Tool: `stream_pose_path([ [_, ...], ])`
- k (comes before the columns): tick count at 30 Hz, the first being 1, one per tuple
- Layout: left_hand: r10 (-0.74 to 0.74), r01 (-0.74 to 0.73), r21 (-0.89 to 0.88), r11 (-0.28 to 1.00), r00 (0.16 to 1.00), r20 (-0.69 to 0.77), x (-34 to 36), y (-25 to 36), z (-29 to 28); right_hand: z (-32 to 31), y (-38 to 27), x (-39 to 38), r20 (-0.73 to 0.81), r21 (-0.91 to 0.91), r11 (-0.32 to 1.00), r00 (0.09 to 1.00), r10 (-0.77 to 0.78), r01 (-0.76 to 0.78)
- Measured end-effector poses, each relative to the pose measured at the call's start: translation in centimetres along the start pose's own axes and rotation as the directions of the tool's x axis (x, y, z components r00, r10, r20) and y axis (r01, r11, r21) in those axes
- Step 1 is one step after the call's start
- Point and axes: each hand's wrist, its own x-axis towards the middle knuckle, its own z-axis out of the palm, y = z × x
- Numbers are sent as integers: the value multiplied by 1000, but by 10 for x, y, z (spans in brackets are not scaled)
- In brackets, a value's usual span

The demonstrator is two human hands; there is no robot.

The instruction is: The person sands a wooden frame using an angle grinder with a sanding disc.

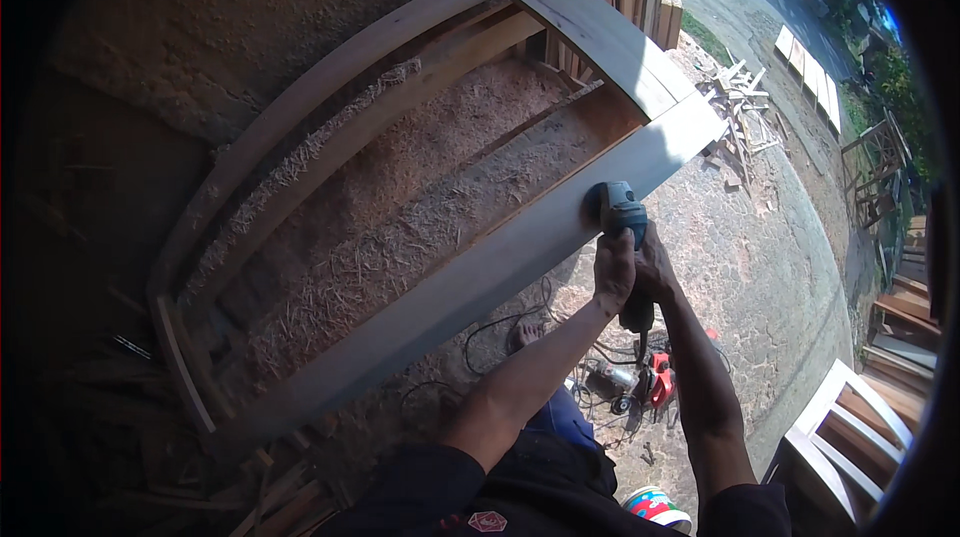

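Observation:
Both my hands are closed round an angle grinder (624,215) with a grey-and-dark body. My left hand (614,272) wraps it near the head, and my right hand (653,265) grips its body from the right side. The grinder's disc, mostly hidden by the tool, is against or very close to the face of a pale board, the near rail of a large wooden frame (450,289). That frame has a curved far side and a curved inner bar. Its cord drops from the handle's lower end toward the floor.
Wood shavings (340,282) lie inside the frame and on its curved bar. A red power tool (662,380) and tangled cords sit on the ground near my feet. A colourful bucket (655,507) stands below. Scrap wood (742,107) is heaped beyond the frame's right end; another frame (850,427) leans at lower right.

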Motion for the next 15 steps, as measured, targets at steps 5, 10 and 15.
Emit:
stream_pose_path([
  [5, -3, 2, 50, 999, 1000, 5, 22, 9, 7, -2, -2, 20, -52, -7, 996, 995, 88, -88],
  [10, 32, -31, 20, 999, 998, -49, -6, 10, -63, 55, -35, -13, 60, -21, 1000, 998, 23, -22],
  [15, 138, -112, 162, 980, 978, -158, -76, 24, -177, 143, -89, -77, 198, -53, 998, 980, -20, 31],
])
